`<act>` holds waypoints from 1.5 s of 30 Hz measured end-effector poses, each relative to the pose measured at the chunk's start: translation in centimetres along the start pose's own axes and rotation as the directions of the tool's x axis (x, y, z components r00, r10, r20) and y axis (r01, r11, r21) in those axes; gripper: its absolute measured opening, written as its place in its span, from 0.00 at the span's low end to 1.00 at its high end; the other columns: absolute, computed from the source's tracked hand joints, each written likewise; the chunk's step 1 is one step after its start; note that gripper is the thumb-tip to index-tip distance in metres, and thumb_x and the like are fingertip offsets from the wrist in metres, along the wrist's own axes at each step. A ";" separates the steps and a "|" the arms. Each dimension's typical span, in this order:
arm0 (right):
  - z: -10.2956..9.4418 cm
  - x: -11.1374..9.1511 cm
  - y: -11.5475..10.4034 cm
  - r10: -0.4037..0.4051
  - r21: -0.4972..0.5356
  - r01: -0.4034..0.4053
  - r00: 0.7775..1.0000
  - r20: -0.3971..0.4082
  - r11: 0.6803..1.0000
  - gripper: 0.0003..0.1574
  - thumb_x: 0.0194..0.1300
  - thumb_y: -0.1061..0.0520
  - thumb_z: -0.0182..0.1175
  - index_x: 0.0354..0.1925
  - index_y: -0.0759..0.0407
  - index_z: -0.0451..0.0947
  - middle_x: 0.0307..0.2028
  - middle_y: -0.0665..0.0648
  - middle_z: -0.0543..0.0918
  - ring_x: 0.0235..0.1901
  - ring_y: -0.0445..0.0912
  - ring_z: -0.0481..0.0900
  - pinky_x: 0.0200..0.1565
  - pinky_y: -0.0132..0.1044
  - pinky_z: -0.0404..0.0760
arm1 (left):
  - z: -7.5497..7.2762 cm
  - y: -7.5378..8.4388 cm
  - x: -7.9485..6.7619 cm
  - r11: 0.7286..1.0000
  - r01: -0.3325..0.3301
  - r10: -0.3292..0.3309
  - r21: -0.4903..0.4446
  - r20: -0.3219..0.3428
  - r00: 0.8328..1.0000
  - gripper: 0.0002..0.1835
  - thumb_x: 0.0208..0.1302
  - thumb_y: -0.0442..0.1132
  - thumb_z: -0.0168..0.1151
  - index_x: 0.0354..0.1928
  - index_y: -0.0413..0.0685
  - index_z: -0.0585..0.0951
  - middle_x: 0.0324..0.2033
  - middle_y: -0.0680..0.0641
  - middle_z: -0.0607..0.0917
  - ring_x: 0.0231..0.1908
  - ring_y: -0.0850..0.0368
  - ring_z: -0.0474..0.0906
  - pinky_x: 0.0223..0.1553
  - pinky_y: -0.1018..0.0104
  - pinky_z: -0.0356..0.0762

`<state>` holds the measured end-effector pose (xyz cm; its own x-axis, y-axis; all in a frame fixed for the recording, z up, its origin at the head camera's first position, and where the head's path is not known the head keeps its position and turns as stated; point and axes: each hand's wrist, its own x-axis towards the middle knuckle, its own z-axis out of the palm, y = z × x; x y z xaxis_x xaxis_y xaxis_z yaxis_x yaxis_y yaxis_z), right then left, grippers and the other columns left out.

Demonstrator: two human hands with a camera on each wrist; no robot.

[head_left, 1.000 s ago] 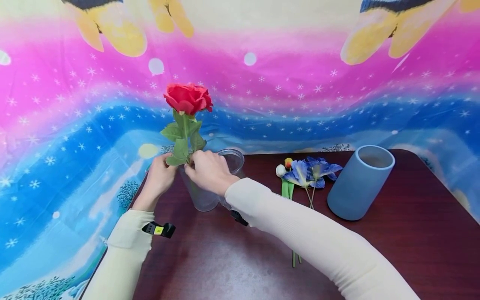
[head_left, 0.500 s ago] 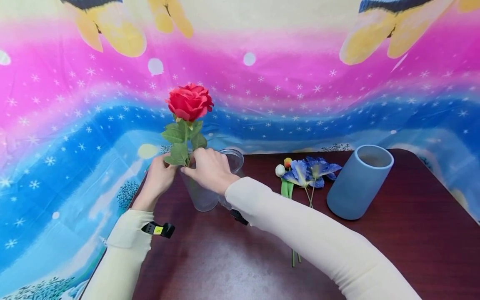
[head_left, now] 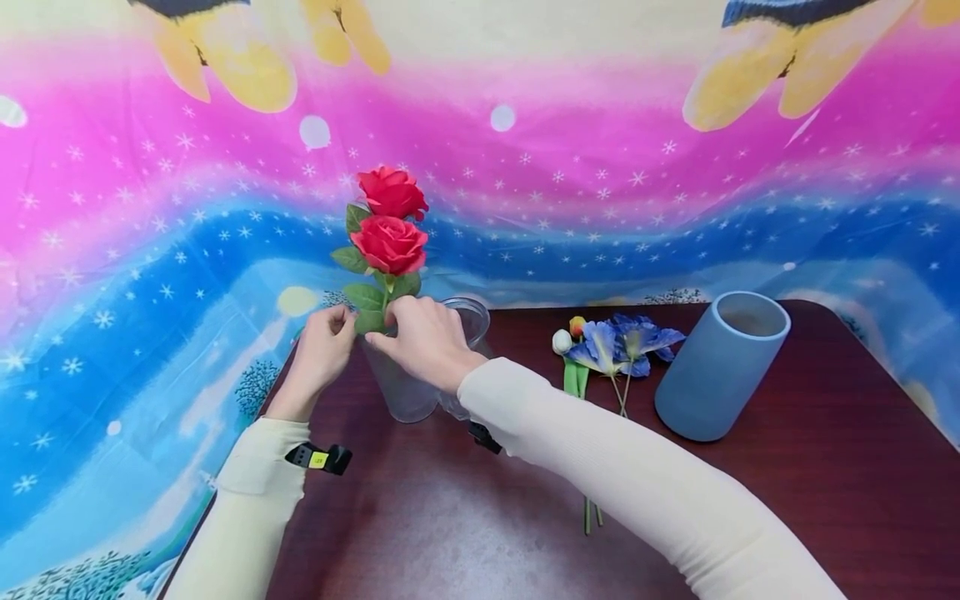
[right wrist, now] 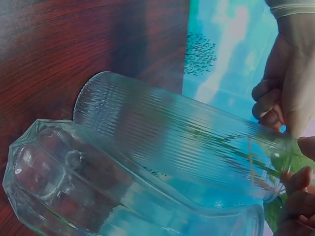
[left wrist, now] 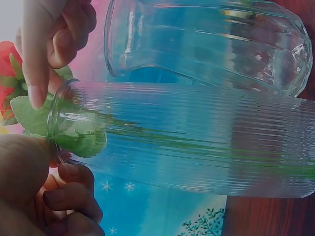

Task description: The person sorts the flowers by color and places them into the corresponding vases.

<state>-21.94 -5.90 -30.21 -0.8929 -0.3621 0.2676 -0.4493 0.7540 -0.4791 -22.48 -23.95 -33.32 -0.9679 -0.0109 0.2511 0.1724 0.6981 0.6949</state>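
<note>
Two red artificial roses, a rear rose (head_left: 390, 192) and a front rose (head_left: 388, 244), stand in a ribbed clear glass vase (head_left: 407, 390). Their green stems (left wrist: 206, 145) run down inside it, and a leaf (left wrist: 81, 132) lies partly within the mouth. My left hand (head_left: 322, 354) is at the vase's left rim, thumb and fingertips pinching it beside the leaves. From the other side my right hand (head_left: 429, 340) holds the front rose low, just above the rim, its index fingertip against a leaf in the left wrist view. The right fingers partly hide the stem in the head view.
A second clear glass vase (right wrist: 98, 182), faceted, stands right beside the ribbed one. Loose tulips (head_left: 562, 342) and blue flowers (head_left: 630, 342) lie on the dark red table (head_left: 465, 517), partly behind the right sleeve (head_left: 615, 450). A tall blue-grey vase (head_left: 720, 375) stands at the right.
The front rose has come lower and slightly right, and the rear rose's head now shows above it. My right hand has shifted slightly; the left stays at the rim.
</note>
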 end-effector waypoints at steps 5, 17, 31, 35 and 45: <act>-0.1 -0.2 0.0 -0.016 0.008 0.016 1.000 -0.019 1.000 0.17 0.64 0.36 0.67 0.39 0.45 0.86 0.16 0.42 0.77 0.20 0.37 0.76 0.23 0.33 0.74 | 0.0 -0.1 0.0 1.000 -0.002 0.002 -0.009 0.000 1.000 0.19 0.78 0.38 0.46 0.24 0.45 0.66 0.14 0.55 0.65 0.15 0.59 0.59 0.19 0.65 0.61; -1.1 -1.8 0.8 -0.078 0.047 0.080 0.996 -0.041 0.996 0.13 0.67 0.40 0.65 0.35 0.46 0.85 0.16 0.42 0.76 0.20 0.36 0.76 0.23 0.32 0.74 | 0.1 0.0 -0.1 0.999 0.010 -0.011 -0.043 -0.006 1.000 0.20 0.79 0.39 0.47 0.23 0.45 0.66 0.14 0.55 0.66 0.16 0.60 0.60 0.20 0.66 0.61; -2.3 -4.1 2.7 -0.099 0.032 0.102 0.992 -0.077 0.994 0.12 0.68 0.41 0.64 0.36 0.45 0.86 0.18 0.42 0.76 0.21 0.35 0.74 0.22 0.33 0.72 | 0.2 -0.1 -0.2 0.994 0.014 -0.017 -0.112 -0.021 1.000 0.21 0.79 0.41 0.47 0.23 0.45 0.66 0.13 0.57 0.67 0.15 0.63 0.59 0.19 0.66 0.60; -2.6 -4.6 3.0 -0.108 0.044 0.111 0.992 -0.067 0.993 0.12 0.68 0.41 0.64 0.37 0.46 0.86 0.18 0.42 0.76 0.21 0.35 0.74 0.21 0.33 0.73 | 0.2 0.0 -0.3 0.994 0.021 -0.024 -0.109 -0.021 0.999 0.21 0.80 0.43 0.47 0.24 0.44 0.67 0.13 0.57 0.66 0.15 0.63 0.59 0.18 0.66 0.60; -3.7 -6.4 4.8 -0.103 0.047 0.107 0.992 -0.077 0.993 0.10 0.68 0.42 0.64 0.37 0.44 0.86 0.14 0.42 0.73 0.17 0.37 0.71 0.18 0.33 0.67 | 0.2 -0.2 -0.2 0.993 0.057 -0.059 -0.106 -0.015 0.998 0.20 0.80 0.42 0.46 0.25 0.44 0.69 0.14 0.56 0.69 0.15 0.63 0.59 0.18 0.67 0.61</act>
<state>-18.31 2.05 -31.13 -0.8371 -0.3945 0.3790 -0.5430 0.6843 -0.4868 -22.35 -23.96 -33.70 -0.9735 -0.0632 0.2200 0.1352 0.6169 0.7754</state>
